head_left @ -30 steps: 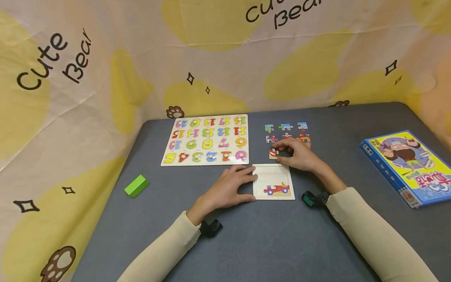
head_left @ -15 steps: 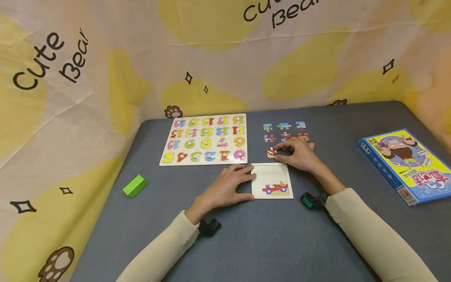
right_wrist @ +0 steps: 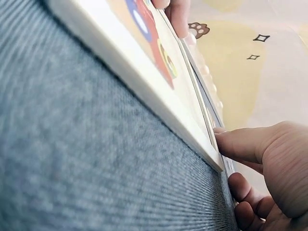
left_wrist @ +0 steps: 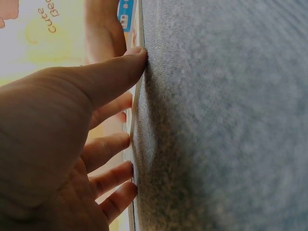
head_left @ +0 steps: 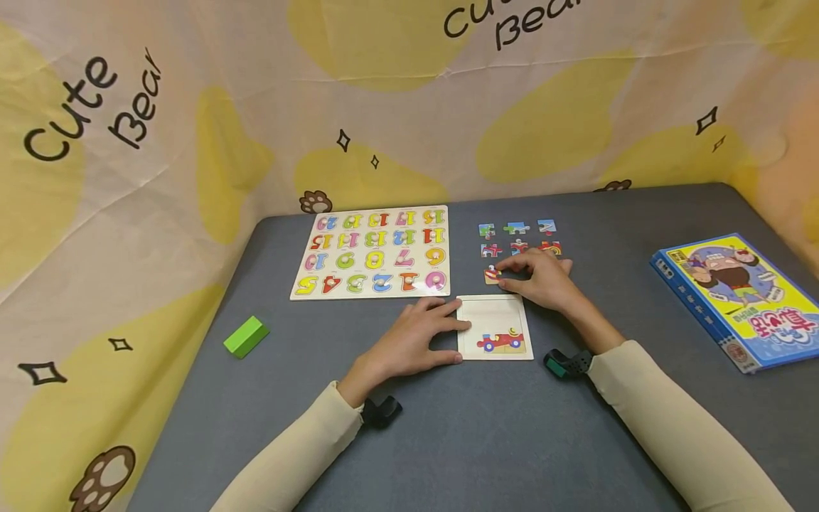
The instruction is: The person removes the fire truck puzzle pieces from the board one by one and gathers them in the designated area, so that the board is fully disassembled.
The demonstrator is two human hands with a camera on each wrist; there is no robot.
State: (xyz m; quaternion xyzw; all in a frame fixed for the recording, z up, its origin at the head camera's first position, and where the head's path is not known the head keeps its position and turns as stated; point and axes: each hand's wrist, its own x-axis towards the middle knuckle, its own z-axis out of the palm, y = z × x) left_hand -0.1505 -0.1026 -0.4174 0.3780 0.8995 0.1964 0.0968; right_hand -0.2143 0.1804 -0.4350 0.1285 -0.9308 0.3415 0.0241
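Note:
In the head view a square wooden puzzle board (head_left: 493, 313) lies flat, with joined pieces showing a red car (head_left: 501, 342) at its lower right. My left hand (head_left: 412, 340) rests on the board's left edge, fingers spread and thumb at the lower corner; the left wrist view shows the fingertips along that edge. Beyond the board, my right hand (head_left: 544, 279) pinches a small red-and-tan puzzle piece (head_left: 490, 275) between thumb and index finger, on the table. Its fingers hide part of the piece. Several loose pieces, such as a blue-green one (head_left: 516, 227), lie in rows behind.
A number puzzle board (head_left: 371, 253) lies at the back left. The green block (head_left: 246, 337) sits near the table's left edge. On the right is a blue and yellow box (head_left: 742, 299). A printed cloth (head_left: 409, 107) hangs behind the grey table (head_left: 448, 441).
The right hand has stayed by the same piece, with only slight shifts of the fingers. The left hand remains on the board. The whole view has shifted a little.

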